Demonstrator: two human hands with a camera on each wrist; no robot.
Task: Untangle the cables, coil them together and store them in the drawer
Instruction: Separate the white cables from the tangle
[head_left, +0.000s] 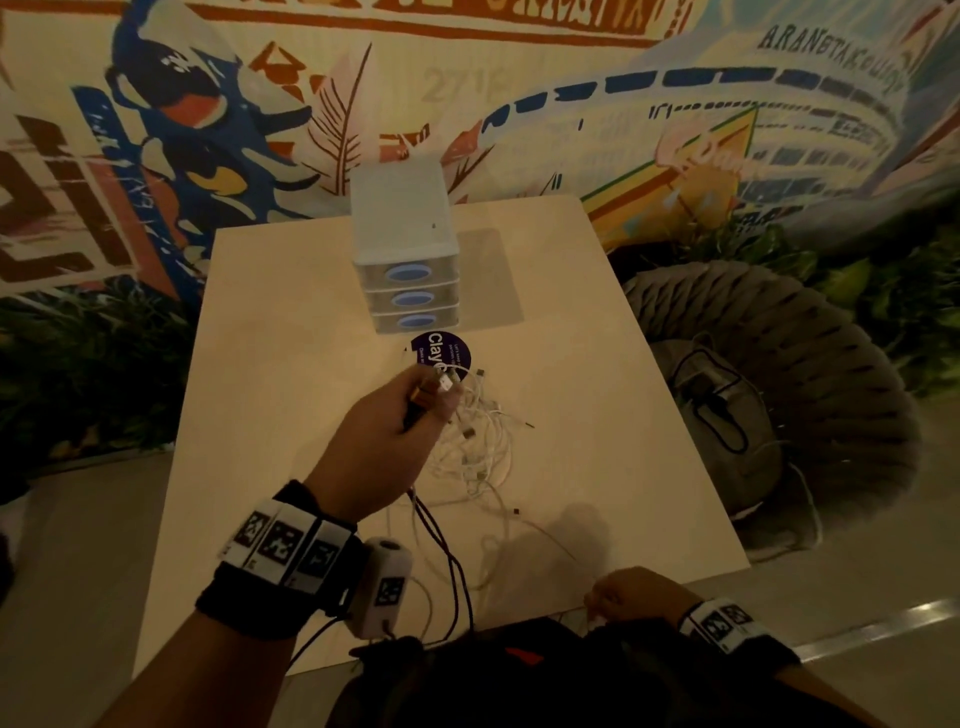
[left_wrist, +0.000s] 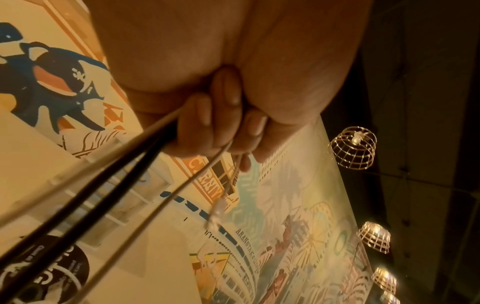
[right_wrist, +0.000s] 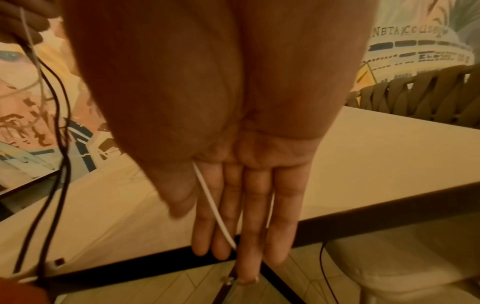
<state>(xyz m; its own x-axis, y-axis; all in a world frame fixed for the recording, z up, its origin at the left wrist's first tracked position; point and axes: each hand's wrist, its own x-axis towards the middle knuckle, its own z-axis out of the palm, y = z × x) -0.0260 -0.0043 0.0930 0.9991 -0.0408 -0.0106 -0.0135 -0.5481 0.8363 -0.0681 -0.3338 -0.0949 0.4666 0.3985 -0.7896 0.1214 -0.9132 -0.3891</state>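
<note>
My left hand (head_left: 441, 400) is raised over the table (head_left: 291, 364) and grips a bunch of cable ends, their plugs sticking out past the thumb. In the left wrist view its curled fingers (left_wrist: 226, 123) clamp two dark cables (left_wrist: 103, 185) and thin white ones (left_wrist: 182, 185). The dark cables (head_left: 447, 561) hang toward the near edge. A white tangle (head_left: 478, 447) lies below the hand. My right hand (head_left: 628, 592) sits at the near table edge, fingers (right_wrist: 254, 205) straight and pointing down, with a white cable (right_wrist: 210, 197) running across them. The three-drawer unit (head_left: 405, 260) stands at the back, all drawers closed.
A round purple sticker (head_left: 441, 351) lies in front of the drawers. A woven grey chair (head_left: 810, 374) with a grey bag (head_left: 727, 415) on it stands right of the table. A painted mural wall rises behind. Wire lamps (left_wrist: 353, 148) hang overhead.
</note>
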